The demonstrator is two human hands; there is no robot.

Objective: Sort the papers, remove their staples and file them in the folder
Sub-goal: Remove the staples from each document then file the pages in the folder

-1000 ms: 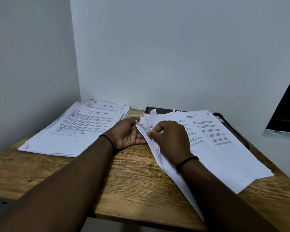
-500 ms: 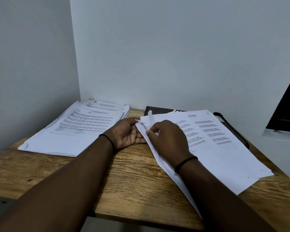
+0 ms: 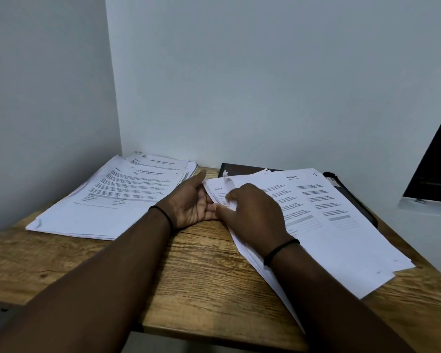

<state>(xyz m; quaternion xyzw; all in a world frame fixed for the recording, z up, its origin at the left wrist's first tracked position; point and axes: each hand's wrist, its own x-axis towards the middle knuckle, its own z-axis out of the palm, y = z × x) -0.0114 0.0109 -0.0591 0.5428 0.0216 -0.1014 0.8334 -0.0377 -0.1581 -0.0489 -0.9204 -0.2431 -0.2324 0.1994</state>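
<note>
A spread stack of printed papers (image 3: 341, 233) lies on the right half of the wooden table (image 3: 189, 281). My right hand (image 3: 252, 212) rests on its top left corner and pinches a curled page corner there. My left hand (image 3: 191, 202) lies palm up beside that corner, fingers apart, touching the stack's left edge. A second pile of printed papers (image 3: 107, 200) sits at the left rear. A dark folder (image 3: 237, 169) lies under the right stack, against the back wall. No staple is visible.
White walls close the table at the back and the left. A dark window frame (image 3: 435, 159) and its white sill (image 3: 428, 202) stand at the right. Bare wood shows between the two piles.
The lifted top pages have dropped flat onto the right stack. My left hand has opened and turned palm up. My right hand has shifted slightly towards the stack's corner.
</note>
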